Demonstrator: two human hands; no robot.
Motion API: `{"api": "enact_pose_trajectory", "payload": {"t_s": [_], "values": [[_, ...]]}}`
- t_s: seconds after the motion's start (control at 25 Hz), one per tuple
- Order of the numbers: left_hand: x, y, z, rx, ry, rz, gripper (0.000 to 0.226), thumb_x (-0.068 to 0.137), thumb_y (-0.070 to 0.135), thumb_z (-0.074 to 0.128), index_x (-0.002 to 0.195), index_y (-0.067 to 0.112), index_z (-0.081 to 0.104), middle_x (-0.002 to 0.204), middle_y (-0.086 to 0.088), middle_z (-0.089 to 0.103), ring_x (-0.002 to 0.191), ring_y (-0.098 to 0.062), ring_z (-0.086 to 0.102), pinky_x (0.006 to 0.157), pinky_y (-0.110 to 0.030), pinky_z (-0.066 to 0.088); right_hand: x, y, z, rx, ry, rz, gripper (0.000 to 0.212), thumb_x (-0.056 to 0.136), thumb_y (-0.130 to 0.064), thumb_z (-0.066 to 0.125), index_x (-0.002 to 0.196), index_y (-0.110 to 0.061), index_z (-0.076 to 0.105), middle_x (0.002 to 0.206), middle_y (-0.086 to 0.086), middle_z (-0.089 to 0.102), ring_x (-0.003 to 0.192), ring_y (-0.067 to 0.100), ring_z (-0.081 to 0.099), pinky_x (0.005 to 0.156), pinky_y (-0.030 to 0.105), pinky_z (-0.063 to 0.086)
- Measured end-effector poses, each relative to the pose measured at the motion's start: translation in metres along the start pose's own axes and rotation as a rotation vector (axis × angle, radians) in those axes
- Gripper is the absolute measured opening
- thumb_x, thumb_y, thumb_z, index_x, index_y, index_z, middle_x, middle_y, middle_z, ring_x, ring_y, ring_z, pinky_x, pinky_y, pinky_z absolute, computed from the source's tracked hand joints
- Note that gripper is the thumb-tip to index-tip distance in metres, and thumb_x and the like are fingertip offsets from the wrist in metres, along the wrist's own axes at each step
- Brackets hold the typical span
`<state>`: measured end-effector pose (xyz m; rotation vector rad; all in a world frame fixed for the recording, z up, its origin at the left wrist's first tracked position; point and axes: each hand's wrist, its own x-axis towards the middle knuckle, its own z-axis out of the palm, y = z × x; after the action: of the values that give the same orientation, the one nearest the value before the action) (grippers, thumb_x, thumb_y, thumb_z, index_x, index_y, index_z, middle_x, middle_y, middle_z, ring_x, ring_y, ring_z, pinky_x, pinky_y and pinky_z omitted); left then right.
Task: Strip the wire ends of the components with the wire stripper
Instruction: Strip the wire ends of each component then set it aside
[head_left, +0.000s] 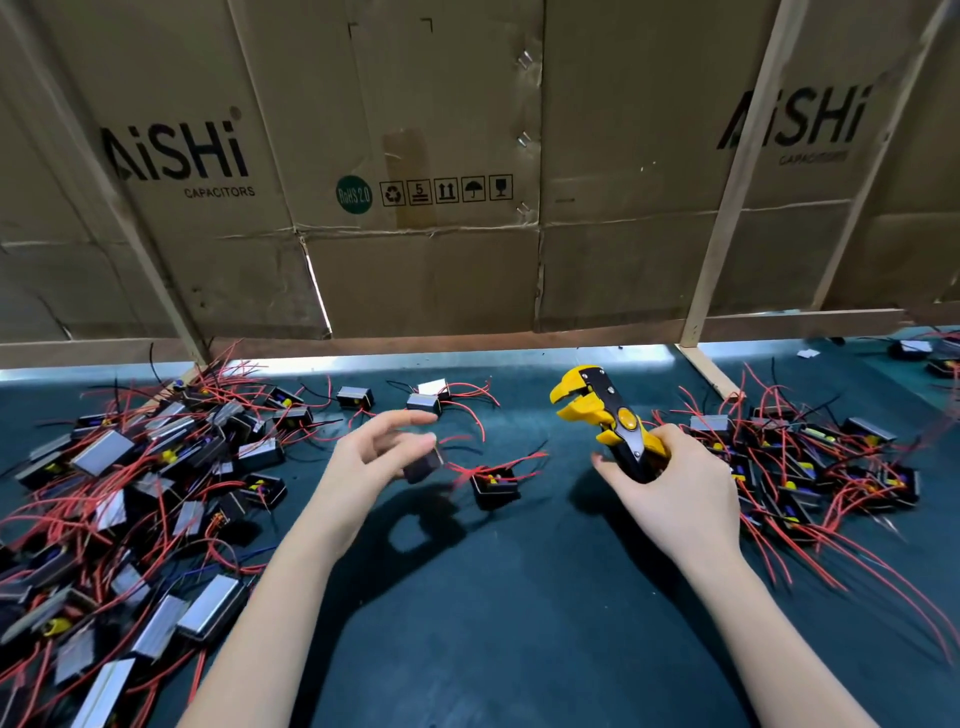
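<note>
My right hand (675, 483) grips the stripper (605, 415) by its black-and-yellow handles, its yellow plastic beak gaping. My left hand (363, 457) hovers blurred, fingers (410, 418) loosely spread around a small black boxy component (423, 465); I cannot tell whether they touch it. Red-wired components (130, 467) with grey metallic faces heap on the dark green tabletop (519, 597), left and right, before a cardboard wall (415, 156).
</note>
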<state>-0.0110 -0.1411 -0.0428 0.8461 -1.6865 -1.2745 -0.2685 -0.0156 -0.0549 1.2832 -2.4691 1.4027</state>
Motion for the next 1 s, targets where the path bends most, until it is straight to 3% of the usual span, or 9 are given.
{"api": "enact_pose_trajectory", "payload": {"t_s": [0.08,0.2,0.32,0.4,0.56,0.64,0.72,0.88,1.0], "values": [[0.001,0.000,-0.007,-0.045,0.043,-0.053,0.023,0.083,0.032,0.071,0.099,0.017,0.075,0.076,0.006,0.067,0.066,-0.005,0.059,0.057,-0.011,0.044,0.000,0.000,0.000,-0.007,-0.003,0.000,0.040,0.068,-0.058,0.074,0.071,-0.025,0.052,0.069,-0.013,0.060,0.074,0.021,0.060,0.076,0.041,0.050],[0.004,0.000,-0.011,-0.124,0.154,-0.176,0.021,0.094,0.021,0.059,0.088,0.011,0.076,0.066,-0.005,0.060,0.050,-0.013,0.054,0.045,-0.019,0.037,-0.001,0.000,0.002,-0.005,-0.007,0.003,0.039,0.068,-0.058,0.074,0.071,-0.025,0.052,0.070,-0.014,0.062,0.076,0.020,0.060,0.080,0.045,0.049],[0.007,0.002,-0.017,-0.176,0.334,-0.225,0.028,0.090,0.011,0.056,0.071,0.016,0.075,0.064,0.002,0.059,0.050,-0.010,0.054,0.054,-0.025,0.033,-0.001,0.000,0.002,-0.019,-0.015,0.004,0.039,0.068,-0.058,0.074,0.073,-0.025,0.054,0.072,-0.014,0.063,0.078,0.020,0.061,0.083,0.046,0.049],[0.008,0.002,-0.027,-0.120,0.530,-0.206,0.026,0.090,0.016,0.058,0.069,0.017,0.073,0.071,-0.001,0.062,0.062,-0.015,0.057,0.059,-0.027,0.038,-0.001,0.000,0.003,-0.022,-0.018,0.000,0.038,0.068,-0.057,0.074,0.074,-0.025,0.055,0.073,-0.013,0.063,0.079,0.020,0.062,0.083,0.047,0.049],[-0.001,-0.012,-0.034,1.058,0.862,-0.050,0.021,0.084,0.025,0.068,0.097,0.009,0.068,0.094,-0.018,0.068,0.094,-0.040,0.056,0.080,-0.043,0.034,0.000,0.002,0.004,-0.050,-0.009,-0.017,0.039,0.068,-0.057,0.074,0.071,-0.024,0.053,0.071,-0.012,0.061,0.076,0.021,0.060,0.081,0.046,0.049],[-0.001,-0.012,-0.019,1.146,0.748,0.114,0.027,0.079,0.019,0.072,0.103,0.007,0.066,0.099,-0.017,0.067,0.095,-0.039,0.056,0.081,-0.045,0.035,-0.001,0.002,0.005,-0.096,-0.016,-0.047,0.040,0.069,-0.058,0.073,0.072,-0.024,0.052,0.071,-0.010,0.059,0.076,0.023,0.058,0.080,0.045,0.048],[0.001,-0.008,0.007,0.810,0.446,0.168,0.021,0.084,0.017,0.072,0.104,0.011,0.068,0.100,-0.006,0.070,0.097,-0.030,0.061,0.089,-0.045,0.043,-0.002,0.003,0.006,-0.165,-0.019,-0.080,0.042,0.071,-0.059,0.072,0.073,-0.023,0.051,0.073,-0.007,0.058,0.077,0.025,0.058,0.079,0.043,0.046],[-0.004,-0.018,0.049,0.507,-0.051,0.038,0.053,0.089,0.022,0.069,0.138,0.026,0.049,0.122,0.011,0.066,0.120,-0.008,0.053,0.110,-0.037,0.035,-0.002,0.003,0.008,-0.252,-0.008,-0.122,0.045,0.072,-0.061,0.070,0.073,-0.021,0.049,0.074,-0.004,0.056,0.078,0.026,0.058,0.077,0.041,0.043],[-0.002,-0.023,0.054,0.264,-0.182,-0.093,0.059,0.088,0.004,0.063,0.140,0.025,0.044,0.115,0.008,0.071,0.115,-0.013,0.062,0.106,-0.035,0.043,-0.002,0.004,0.010,-0.269,-0.003,-0.134,0.045,0.072,-0.061,0.070,0.074,-0.021,0.049,0.075,-0.005,0.056,0.080,0.027,0.059,0.077,0.040,0.041]]}}
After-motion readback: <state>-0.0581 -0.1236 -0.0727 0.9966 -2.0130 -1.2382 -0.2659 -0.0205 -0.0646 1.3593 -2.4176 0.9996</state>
